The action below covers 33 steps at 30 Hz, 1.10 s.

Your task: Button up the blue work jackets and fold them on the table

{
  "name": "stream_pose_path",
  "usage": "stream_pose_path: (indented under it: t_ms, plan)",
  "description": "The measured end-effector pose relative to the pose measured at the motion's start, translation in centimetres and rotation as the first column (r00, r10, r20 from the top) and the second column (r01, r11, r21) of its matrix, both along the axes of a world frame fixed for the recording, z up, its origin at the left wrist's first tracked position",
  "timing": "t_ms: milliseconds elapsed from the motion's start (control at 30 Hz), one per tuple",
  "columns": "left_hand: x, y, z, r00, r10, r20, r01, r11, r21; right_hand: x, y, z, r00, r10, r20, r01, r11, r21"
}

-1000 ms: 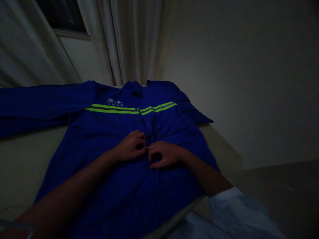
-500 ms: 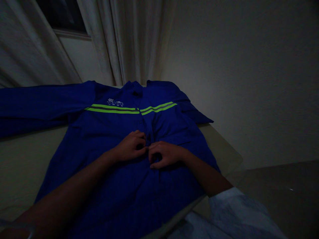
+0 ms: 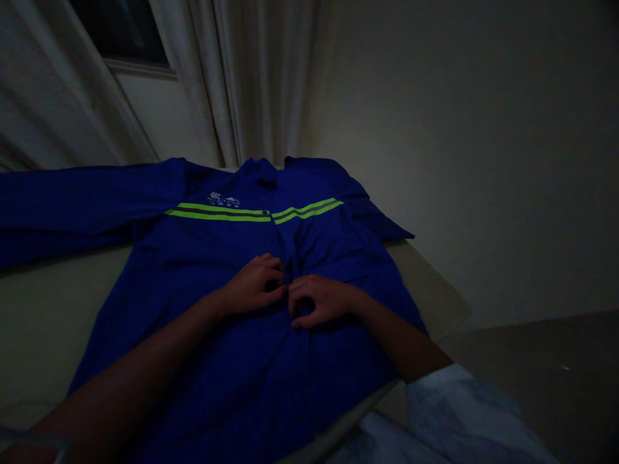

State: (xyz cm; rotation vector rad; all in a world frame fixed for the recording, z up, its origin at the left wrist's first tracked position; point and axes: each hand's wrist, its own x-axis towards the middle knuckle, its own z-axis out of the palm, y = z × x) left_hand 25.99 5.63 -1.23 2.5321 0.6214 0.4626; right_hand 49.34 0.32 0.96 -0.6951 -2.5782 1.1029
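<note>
A blue work jacket (image 3: pixel 222 251) lies spread front side up, with a yellow-green and grey stripe across the chest and a white printed logo beside its front opening. Both hands meet at the middle of the front edge, below the stripe. My left hand (image 3: pixel 256 282) has its fingers curled, pinching the jacket's front edge. Close against it, my right hand (image 3: pixel 322 299) is curled too, fingertips on the same edge. Dim light and the fingers hide whether a button is between them. Dark buttons show higher up along the front.
Under the jacket is a pale table (image 3: pixel 33 309), its right corner showing beyond the garment. Light curtains (image 3: pixel 261 77) hang behind, next to a dark window (image 3: pixel 123 29). A plain wall (image 3: pixel 474 161) rises at the right. One sleeve stretches out to the left.
</note>
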Motion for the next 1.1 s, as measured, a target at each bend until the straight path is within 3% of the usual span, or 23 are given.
stream_pose_path:
  t_ms: [1100]
  plan:
    - [0.0, -0.07, 0.14, 1.0, 0.012, -0.014, -0.012, 1.0, -0.012, 0.09, 0.03, -0.02, 1.0, 0.0, -0.002, 0.0, 1.0, -0.016]
